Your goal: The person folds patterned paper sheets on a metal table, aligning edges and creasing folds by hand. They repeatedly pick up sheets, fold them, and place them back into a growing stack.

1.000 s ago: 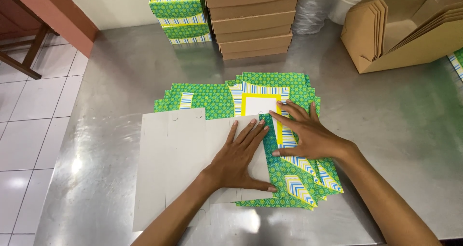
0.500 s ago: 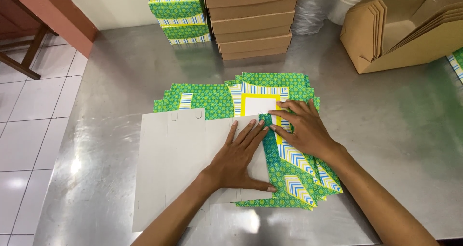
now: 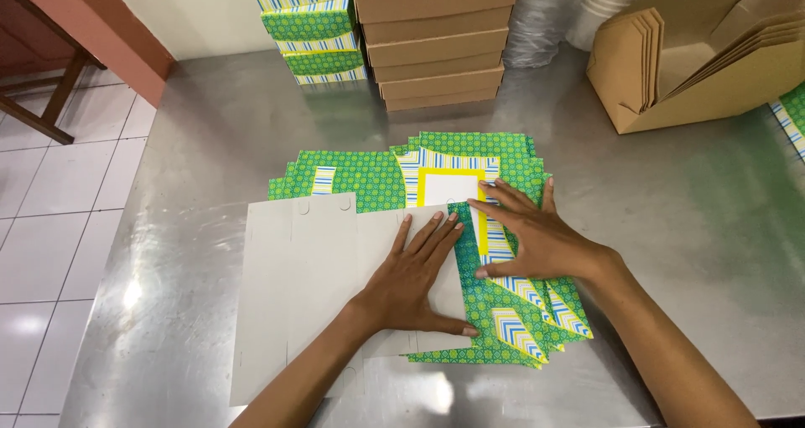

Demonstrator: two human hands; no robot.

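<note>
Centrally on steel table (image 3: 671, 227): stack of flat green-patterned carton blanks (image 3: 360, 176), topmost one (image 3: 327, 277) flipped plain grey side up, long axis running left to right. Left hand (image 3: 415, 281) flat on grey panel, fingers spread, gripping nothing. Right hand (image 3: 537, 239) just beside it, palm down on yellow-framed white panel (image 3: 449, 189) and striped flap, fingers splayed, pinching nothing. Fold edge lies between both hands. Behind: stacked green boxes (image 3: 314, 25), plain brown boxes (image 3: 440, 38), open brown carton holding flat blanks (image 3: 696, 84).

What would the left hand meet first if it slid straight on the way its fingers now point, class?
The left hand points up-right over the grey flap, so probably the yellow-framed white panel of the green printed sheets.
</note>
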